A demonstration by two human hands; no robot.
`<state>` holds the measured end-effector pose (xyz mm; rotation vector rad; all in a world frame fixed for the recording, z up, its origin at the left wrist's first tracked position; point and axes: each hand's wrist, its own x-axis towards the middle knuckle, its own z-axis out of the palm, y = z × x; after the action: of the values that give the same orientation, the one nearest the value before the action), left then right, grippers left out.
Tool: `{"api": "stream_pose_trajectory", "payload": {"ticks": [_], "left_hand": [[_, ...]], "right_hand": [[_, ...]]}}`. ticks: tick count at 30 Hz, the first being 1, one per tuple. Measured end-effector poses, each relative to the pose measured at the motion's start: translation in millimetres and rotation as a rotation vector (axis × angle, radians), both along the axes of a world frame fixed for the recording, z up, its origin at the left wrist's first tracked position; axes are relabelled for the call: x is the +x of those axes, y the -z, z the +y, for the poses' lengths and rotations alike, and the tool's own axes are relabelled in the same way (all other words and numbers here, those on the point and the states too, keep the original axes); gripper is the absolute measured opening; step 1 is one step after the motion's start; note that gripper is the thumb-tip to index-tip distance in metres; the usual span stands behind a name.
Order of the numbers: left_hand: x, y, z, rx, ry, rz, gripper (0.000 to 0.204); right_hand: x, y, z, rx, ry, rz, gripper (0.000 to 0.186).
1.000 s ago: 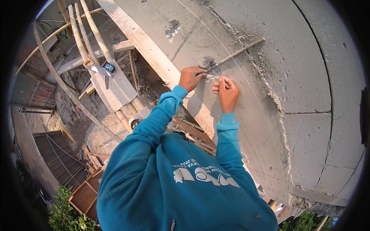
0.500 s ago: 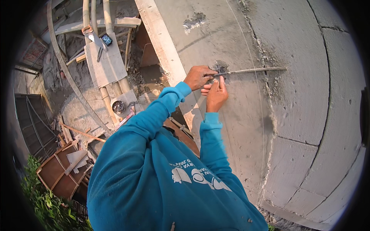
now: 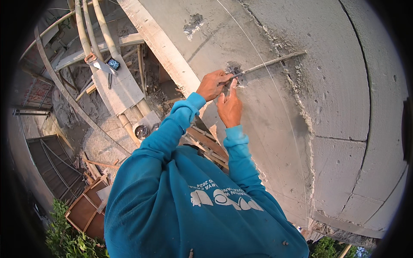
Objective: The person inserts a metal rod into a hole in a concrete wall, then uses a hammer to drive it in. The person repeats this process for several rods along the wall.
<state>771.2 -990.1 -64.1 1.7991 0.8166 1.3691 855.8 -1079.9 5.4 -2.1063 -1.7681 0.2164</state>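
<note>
A thin grey rod [image 3: 275, 61] slants across the concrete surface, its near end at my hands. My left hand [image 3: 211, 86] is closed, fingertips pinched at that end of the rod. Just beneath it is my right hand [image 3: 230, 108], with one finger raised against the rod and the others curled in. Whether the right hand also grips something small is hidden. Right behind the fingertips, a rough chipped hole [image 3: 235, 69] breaks the concrete, with dark material in it.
A taut string [image 3: 275, 86] runs over the concrete, close to the rod. Grey block wall [image 3: 340, 107] stands on the right. At left, a plank [image 3: 116, 92] on bamboo poles holds a handsaw [image 3: 91, 58] and a dark box [image 3: 113, 64]; a round container [image 3: 142, 132] sits lower.
The view has turned, so the rod now slopes up more to the right. My right hand has shifted slightly, its fingers curled more; both hands stay at the rod's near end.
</note>
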Motion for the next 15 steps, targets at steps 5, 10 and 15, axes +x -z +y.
{"api": "stream_pose_trajectory", "payload": {"ticks": [5, 10, 15], "left_hand": [[-2, -14, -5, 0.023, -0.046, 0.076, 0.031], [1, -12, -5, -0.021, -0.006, -0.008, 0.028], [0, -15, -1, -0.019, -0.002, -0.039, 0.026]], "right_hand": [[4, -5, 1, 0.034, 0.003, 0.073, 0.069], [7, -5, 2, 0.048, 0.007, 0.087, 0.067], [9, -3, -1, 0.094, 0.012, 0.1, 0.067]]}}
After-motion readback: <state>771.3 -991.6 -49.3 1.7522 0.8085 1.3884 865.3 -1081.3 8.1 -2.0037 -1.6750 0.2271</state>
